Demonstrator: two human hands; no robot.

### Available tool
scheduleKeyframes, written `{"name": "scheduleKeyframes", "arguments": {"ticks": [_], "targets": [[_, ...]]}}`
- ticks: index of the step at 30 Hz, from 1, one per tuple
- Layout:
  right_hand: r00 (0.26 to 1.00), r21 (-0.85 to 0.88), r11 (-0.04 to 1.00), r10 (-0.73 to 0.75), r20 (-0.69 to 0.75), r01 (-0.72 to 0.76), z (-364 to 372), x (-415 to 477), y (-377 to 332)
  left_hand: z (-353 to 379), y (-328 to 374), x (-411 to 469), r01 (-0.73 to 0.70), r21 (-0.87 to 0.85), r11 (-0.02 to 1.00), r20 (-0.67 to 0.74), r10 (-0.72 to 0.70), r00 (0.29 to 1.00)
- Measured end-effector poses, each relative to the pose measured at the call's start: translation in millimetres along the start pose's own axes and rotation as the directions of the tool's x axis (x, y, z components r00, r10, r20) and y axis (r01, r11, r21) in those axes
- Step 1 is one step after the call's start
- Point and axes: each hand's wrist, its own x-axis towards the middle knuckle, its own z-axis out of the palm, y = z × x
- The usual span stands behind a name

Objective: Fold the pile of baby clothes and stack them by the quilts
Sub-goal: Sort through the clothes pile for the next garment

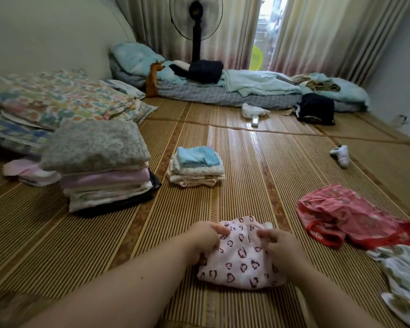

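The pale pink baby garment printed with dark hearts (242, 266) lies partly folded on the woven bamboo floor mat (104, 245), directly in front of the person and between both forearms. Judged from its drape, the item is light, soft and limp, with no stiffness to hold a crease. It is not fragile, but a fold is likely to spring open if released without pressing. Take hold at the edges or corners, not mid-panel (a mid-panel pinch tends to bunch the cloth). The left hand (206, 235) grips the far-left edge with curled fingers. The right hand (279, 242) pinches the gathered far-right edge between thumb and fingers. The bulk of the garment therefore lies on the near side of both grips, flat on the mat, with the gripped far edge raised and bunched. Ahead, well apart from the hands, stands the small stack of folded baby clothes topped with a light blue piece (197, 166), near the taller stack of folded quilts with a grey floral top layer (100, 166). To the right lie an unfolded red garment (348, 218) and an unfolded white garment with olive print (402, 268), judged next in line.
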Motion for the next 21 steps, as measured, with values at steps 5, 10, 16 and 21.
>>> {"name": "scheduleKeyframes", "arguments": {"ticks": [5, 10, 16, 21], "targets": [[0.990, 0.060, 0.989, -0.137, -0.024, 0.139, -9, 5, -54, -35, 14, -15, -0.408, 0.404, 0.819, -0.130, 0.493, 0.860], [0.909, 0.168, 0.894, -0.415, -0.033, 0.415, -3, 28, -172, -133, 58, -56, -0.520, 0.539, 0.663, -0.248, 0.714, 0.655], [0.855, 0.195, 0.839, -0.518, -0.004, 0.509, 59, 83, -311, -263, 106, -90, -0.346, 0.614, 0.709, -0.466, 0.679, 0.567], [0.818, 0.008, 0.821, -0.571, 0.069, 0.571, 127, 128, -367, -346, 108, -54, -0.170, 0.568, 0.805, -0.548, 0.524, 0.652]]}}
